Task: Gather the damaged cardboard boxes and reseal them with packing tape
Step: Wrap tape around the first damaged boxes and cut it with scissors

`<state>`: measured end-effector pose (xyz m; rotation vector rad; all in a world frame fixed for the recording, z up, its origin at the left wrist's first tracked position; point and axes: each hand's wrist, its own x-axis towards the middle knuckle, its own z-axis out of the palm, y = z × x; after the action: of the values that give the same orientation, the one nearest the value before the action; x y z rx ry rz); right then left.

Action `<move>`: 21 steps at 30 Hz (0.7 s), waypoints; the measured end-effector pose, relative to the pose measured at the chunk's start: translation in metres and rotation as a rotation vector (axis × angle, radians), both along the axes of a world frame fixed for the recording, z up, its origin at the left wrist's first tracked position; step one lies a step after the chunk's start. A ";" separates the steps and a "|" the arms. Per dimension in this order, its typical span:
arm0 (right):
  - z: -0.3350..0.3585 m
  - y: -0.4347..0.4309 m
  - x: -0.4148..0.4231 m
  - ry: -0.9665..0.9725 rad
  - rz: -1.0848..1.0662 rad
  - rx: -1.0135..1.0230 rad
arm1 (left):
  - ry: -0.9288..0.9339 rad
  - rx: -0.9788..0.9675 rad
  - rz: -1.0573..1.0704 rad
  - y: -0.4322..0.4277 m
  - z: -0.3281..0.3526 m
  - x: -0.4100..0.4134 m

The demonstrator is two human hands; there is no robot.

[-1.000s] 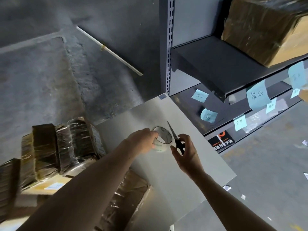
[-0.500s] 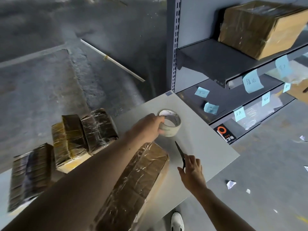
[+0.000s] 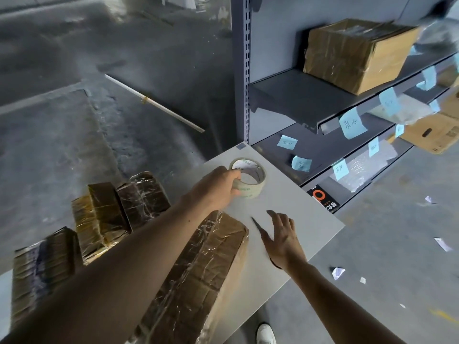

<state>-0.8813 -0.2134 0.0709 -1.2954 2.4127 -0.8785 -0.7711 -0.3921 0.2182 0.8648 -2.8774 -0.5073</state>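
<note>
Packing tape (image 3: pixel 250 188) sits near the far corner of the tabletop (image 3: pixel 298 207). The left hand (image 3: pixel 216 188) is curled round its near wall, while the right hand (image 3: pixel 283 242) is open with fingers spread and holds nothing, just beside the scissors (image 3: pixel 255 224) lying toward the right edge; whether it touches them cannot be told. A tape-wrapped cardboard box (image 3: pixel 198 276) lies nearer than both hands, its long axis running from the near edge up toward the tape, so the left hand looks closer to its far end for starting a strip.
</note>
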 end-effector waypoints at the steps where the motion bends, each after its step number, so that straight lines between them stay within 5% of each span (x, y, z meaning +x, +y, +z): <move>1: 0.014 -0.005 0.000 0.006 -0.008 -0.066 | 0.006 -0.003 -0.005 0.000 0.004 0.001; 5: 0.066 -0.022 -0.001 0.087 0.020 -0.305 | 0.026 -0.041 -0.034 0.001 0.017 0.015; 12: 0.130 -0.043 0.027 0.521 0.300 -0.396 | 0.069 -0.080 -0.080 0.008 0.032 0.058; 21: 0.153 -0.044 0.080 0.384 0.388 -0.415 | 0.373 0.020 0.026 0.026 0.043 0.125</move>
<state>-0.8018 -0.2572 0.2236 -2.1718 2.1692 -1.1312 -0.6460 -0.3663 0.2611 0.7204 -2.5234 -0.6218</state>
